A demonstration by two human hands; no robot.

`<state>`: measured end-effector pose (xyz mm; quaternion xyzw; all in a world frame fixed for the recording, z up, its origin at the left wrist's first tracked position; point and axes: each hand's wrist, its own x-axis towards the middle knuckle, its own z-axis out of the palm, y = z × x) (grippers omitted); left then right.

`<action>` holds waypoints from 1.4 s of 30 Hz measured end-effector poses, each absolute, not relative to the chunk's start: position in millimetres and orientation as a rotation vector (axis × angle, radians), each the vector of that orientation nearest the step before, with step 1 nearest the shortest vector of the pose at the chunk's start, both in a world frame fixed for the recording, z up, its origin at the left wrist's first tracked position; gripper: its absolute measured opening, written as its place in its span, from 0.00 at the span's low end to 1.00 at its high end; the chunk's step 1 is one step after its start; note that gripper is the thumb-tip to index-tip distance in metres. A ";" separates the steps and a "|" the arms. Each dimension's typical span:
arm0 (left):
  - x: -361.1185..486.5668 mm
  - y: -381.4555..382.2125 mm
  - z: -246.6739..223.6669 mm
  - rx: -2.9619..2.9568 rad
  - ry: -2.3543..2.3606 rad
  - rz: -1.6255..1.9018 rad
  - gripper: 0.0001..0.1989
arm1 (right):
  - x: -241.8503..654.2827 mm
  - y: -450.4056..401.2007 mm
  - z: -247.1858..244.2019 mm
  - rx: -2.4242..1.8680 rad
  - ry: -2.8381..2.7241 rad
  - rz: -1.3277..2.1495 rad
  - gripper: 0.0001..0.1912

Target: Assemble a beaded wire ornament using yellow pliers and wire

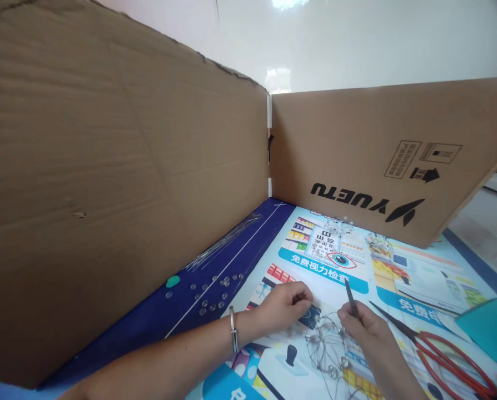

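My left hand (282,306), with a silver bangle on the wrist, is closed in a pinch; a thin wire seems to run from its fingertips. Just below and to the right lies a round, flower-like openwork of bent silver wire with clear beads (326,344). My right hand (363,322) grips a slim black pointed tool (350,297), its tip aimed up and away from me; whether it is tweezers I cannot tell. The wirework sits between the two hands. Right of my right hand rest scissors (444,350) with red handles and dark blades.
Loose clear beads (225,281) and a green lump (172,281) lie at left, near a bundle of wires (223,241). More beaded wirework (338,226) stands at the back. Cardboard walls (148,166) enclose the left and far sides. A teal sheet (490,328) is at right.
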<state>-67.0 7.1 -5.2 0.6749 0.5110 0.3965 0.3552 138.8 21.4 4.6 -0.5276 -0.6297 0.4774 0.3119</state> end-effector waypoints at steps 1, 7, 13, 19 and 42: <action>-66.9 7.1 -4.7 1.732 1.312 1.031 0.06 | 139.0 21.4 4.4 -1.394 -1.656 1.267 0.13; -66.2 8.1 -3.6 1.649 1.254 1.083 0.05 | 140.0 23.2 3.8 -1.396 -1.666 1.275 0.13; -66.6 10.0 -6.5 1.650 1.256 1.107 0.04 | 137.1 19.5 10.5 -1.391 -1.661 1.239 0.13; -65.2 11.0 -8.4 1.648 1.259 1.136 0.04 | 137.0 17.7 10.7 -1.370 -1.651 1.244 0.12; -60.7 13.5 -5.3 1.620 1.246 1.134 0.03 | 140.4 28.1 18.2 -1.291 -1.587 1.547 0.15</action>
